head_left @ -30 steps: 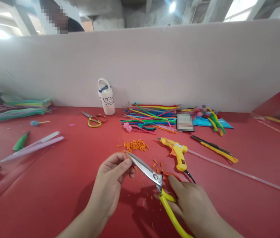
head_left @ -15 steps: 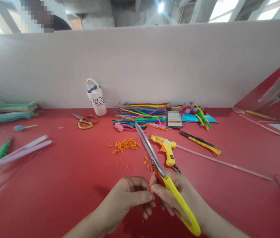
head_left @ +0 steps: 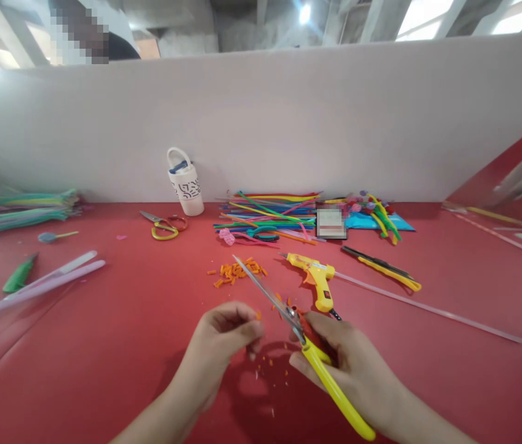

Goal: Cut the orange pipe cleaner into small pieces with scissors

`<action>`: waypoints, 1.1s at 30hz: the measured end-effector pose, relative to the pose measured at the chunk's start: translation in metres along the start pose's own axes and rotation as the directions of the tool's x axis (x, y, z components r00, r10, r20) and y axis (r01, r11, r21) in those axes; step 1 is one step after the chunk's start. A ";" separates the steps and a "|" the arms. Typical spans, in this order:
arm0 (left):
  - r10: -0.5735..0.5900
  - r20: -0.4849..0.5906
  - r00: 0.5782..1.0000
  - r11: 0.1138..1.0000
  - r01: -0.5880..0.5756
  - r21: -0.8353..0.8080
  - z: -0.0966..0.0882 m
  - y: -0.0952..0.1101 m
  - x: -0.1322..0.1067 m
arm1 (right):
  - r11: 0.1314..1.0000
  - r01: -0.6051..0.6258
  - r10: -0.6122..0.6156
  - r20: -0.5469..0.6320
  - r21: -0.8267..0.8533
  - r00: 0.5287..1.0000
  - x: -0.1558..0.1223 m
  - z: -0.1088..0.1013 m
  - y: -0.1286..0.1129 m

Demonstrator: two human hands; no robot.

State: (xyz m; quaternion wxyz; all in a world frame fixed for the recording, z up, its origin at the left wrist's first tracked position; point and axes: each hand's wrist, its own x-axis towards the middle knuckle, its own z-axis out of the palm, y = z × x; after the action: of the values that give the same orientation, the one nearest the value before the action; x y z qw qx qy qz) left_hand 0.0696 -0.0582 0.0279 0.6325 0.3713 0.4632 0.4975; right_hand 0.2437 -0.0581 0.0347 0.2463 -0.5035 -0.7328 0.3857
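My right hand [head_left: 348, 357] is closed round the red and yellow handles of a pair of scissors [head_left: 291, 313]. Their blades point up and to the left, toward a heap of short orange pieces [head_left: 237, 270] on the red table. Pinched in my left hand [head_left: 228, 333] is a small orange piece [head_left: 258, 316], its tip showing at the fingers. A few more orange bits [head_left: 277, 303] lie behind the blades. Tiny orange crumbs [head_left: 270, 362] are scattered between my hands.
A yellow glue gun [head_left: 314, 275] with a long clear stick lies beyond my right hand. Behind are coloured pipe cleaners [head_left: 265, 216], a white cup [head_left: 187, 188] and second scissors [head_left: 166, 227]. A yellow-black cutter [head_left: 381, 268] sits right, a green-handled tool [head_left: 20, 274] left.
My hands have moved apart, the left drawing up and leftward with the orange piece. The scissors have tilted further left, and my right fingers have let go of the orange piece.
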 end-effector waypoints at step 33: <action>0.128 -0.124 0.984 0.956 -0.156 -0.250 -0.011 0.020 -0.003 | 0.685 0.266 -0.387 -0.030 -0.679 0.921 0.001 0.016 0.023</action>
State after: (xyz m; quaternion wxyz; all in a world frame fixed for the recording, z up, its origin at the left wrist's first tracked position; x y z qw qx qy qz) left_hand 0.0532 -0.0562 0.0438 0.6127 0.2909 0.3993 0.6168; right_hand 0.2436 -0.0576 0.0065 0.1784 -0.4496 -0.8752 0.0055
